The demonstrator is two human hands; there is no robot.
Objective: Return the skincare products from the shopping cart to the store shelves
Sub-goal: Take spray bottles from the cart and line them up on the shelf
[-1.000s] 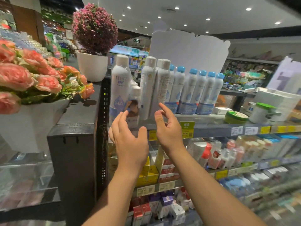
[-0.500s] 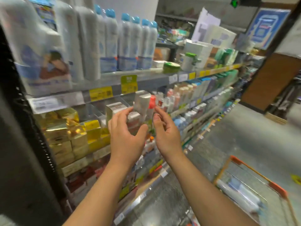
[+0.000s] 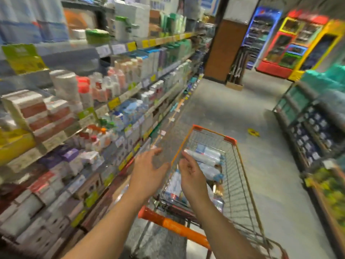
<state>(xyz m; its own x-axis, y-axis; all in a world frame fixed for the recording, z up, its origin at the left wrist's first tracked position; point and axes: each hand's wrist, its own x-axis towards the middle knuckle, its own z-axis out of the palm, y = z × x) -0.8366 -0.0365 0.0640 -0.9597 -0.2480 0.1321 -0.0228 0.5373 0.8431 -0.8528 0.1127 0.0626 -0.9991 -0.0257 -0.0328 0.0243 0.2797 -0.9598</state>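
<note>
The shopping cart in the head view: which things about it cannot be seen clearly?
- Labels on the spray bottles in the shopping cart: motion blur makes them unreadable.
- How many products: the left hand and right hand cover part of the basket.
- Cart's near end: cut off by the bottom edge.

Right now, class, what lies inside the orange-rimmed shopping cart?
Inside the shopping cart lie several white spray bottles with blue caps, piled lengthwise. The empty left hand and right hand cover part of the pile, so anything beneath them stays unseen.
</note>
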